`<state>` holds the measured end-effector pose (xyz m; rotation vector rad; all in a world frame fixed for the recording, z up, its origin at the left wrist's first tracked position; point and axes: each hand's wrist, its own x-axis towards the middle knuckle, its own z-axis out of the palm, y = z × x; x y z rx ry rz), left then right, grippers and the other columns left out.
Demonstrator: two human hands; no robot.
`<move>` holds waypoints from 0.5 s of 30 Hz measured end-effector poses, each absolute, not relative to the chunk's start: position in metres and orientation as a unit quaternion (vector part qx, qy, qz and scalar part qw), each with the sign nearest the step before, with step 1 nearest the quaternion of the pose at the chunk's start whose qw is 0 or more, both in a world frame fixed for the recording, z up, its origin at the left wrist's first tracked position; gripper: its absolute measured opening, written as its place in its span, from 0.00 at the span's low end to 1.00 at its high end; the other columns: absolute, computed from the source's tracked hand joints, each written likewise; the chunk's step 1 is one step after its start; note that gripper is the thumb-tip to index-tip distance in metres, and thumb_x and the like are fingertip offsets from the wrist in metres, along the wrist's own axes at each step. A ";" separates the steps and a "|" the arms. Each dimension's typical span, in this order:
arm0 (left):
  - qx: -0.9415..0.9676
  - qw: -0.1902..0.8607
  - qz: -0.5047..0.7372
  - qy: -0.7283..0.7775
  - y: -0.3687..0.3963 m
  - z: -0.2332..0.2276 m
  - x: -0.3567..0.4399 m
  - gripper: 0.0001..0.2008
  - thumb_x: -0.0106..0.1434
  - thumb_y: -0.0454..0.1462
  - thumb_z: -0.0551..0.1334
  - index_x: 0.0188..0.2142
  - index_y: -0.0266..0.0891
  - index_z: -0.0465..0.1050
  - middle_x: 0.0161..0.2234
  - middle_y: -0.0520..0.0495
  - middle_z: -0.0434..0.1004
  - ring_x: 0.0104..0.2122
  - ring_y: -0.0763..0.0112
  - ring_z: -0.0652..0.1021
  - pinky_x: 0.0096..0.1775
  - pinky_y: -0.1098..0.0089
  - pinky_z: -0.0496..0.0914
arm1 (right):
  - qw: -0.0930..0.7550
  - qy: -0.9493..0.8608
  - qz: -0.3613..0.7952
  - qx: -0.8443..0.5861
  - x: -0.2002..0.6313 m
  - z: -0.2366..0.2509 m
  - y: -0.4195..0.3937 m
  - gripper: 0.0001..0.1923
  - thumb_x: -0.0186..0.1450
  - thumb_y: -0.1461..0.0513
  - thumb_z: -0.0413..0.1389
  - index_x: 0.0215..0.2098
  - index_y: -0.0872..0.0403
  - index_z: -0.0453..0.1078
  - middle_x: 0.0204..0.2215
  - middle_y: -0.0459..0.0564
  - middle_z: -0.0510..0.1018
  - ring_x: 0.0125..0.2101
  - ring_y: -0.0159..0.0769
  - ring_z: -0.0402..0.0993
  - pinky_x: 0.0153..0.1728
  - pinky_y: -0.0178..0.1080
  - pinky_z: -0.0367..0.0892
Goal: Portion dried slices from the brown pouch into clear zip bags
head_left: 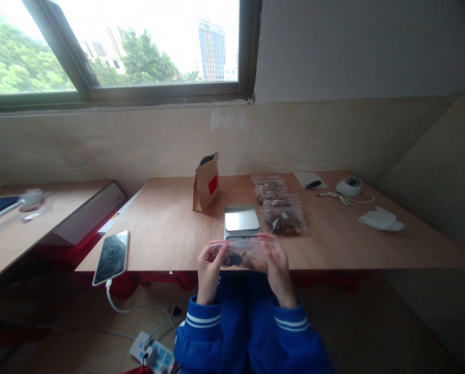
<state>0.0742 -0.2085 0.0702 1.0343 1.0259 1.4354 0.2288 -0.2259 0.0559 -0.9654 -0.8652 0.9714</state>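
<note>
Near end of the silver flat-topped scale (241,218) is partly covered by the clear plastic zip bag (243,254) held in front of it; display unreadable. Contents of this bag only partly legible: dark wrinkled pieces toward its left, tan ones toward its right, ends masked by fingers. Whether the zip is sealed, cannot tell. Filled clear zip bags in a row (284,222) overlap one another, so no sure count. Brown paper pouch with red square label (206,184) stands upright, mouth dark, inside not visible. Second wooden table (72,210) cut off at left edge of view.

Held bag lies between the two hands, raised at the near edge of the brown wooden worktop (165,223). Left hand (209,267) pinches its left end, thumb on near face; right hand (278,265) grips the right end. Hands apart, bag stretched across the gap. Row of filled bags sits beyond the right hand, beside the scale.
</note>
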 end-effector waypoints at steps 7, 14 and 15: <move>0.431 0.505 0.599 0.447 -0.208 0.068 0.069 0.15 0.54 0.45 0.69 0.34 0.35 0.78 0.30 0.47 0.80 0.32 0.69 0.79 0.35 0.70 0.73 | 0.693 -0.398 0.397 -0.452 0.230 0.051 -0.225 0.10 0.61 0.55 0.60 0.38 0.52 0.73 0.37 0.49 0.79 0.42 0.39 0.76 0.50 0.45 0.69; 0.443 0.485 0.596 0.463 -0.210 0.073 0.068 0.16 0.54 0.46 0.69 0.33 0.34 0.78 0.28 0.47 0.80 0.30 0.70 0.78 0.34 0.71 0.72 | 0.692 -0.403 0.401 -0.444 0.229 0.054 -0.226 0.09 0.61 0.55 0.61 0.36 0.52 0.73 0.36 0.48 0.80 0.40 0.38 0.77 0.48 0.44 0.70; 0.445 0.481 0.595 0.466 -0.210 0.074 0.068 0.16 0.53 0.46 0.69 0.33 0.34 0.78 0.28 0.46 0.80 0.30 0.70 0.78 0.34 0.71 0.72 | 0.693 -0.402 0.402 -0.444 0.229 0.055 -0.226 0.09 0.61 0.55 0.61 0.36 0.52 0.74 0.35 0.48 0.80 0.40 0.38 0.77 0.47 0.44 0.71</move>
